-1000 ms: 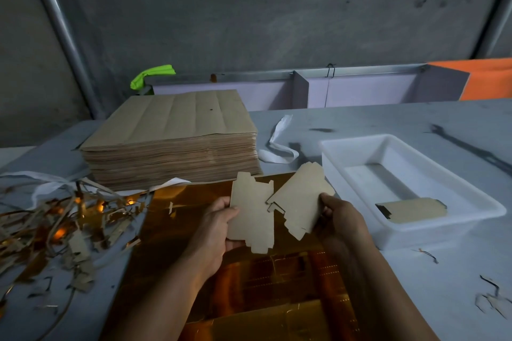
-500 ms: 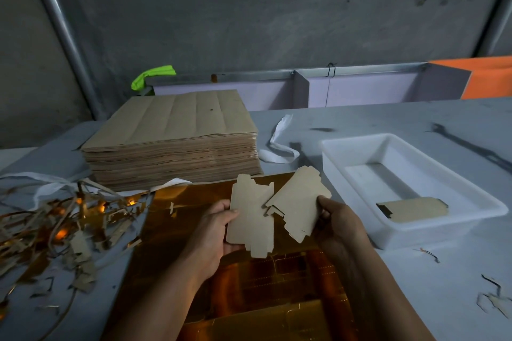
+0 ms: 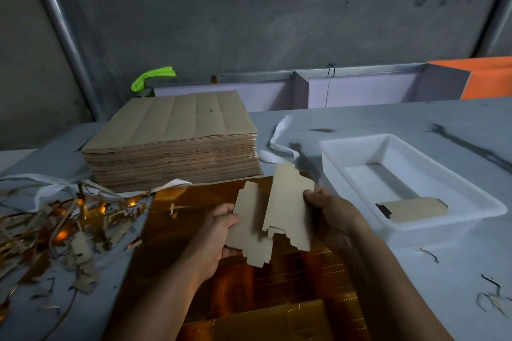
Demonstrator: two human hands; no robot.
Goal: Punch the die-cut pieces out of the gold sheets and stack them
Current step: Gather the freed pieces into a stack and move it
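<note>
Head view: the right hand point(image 3: 329, 216) has swung its pinched piece point(image 3: 291, 207) more upright, overlapping the gripped piece point(image 3: 249, 230) in the left hand point(image 3: 219, 232), so stacking them looks close.

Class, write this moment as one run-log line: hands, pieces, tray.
left hand: grips left piece | right hand: grips right piece | both: held above gold sheet | white tray: holds one cut piece

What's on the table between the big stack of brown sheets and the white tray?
In the head view, a looped white strap lies on the grey table between them.
</note>
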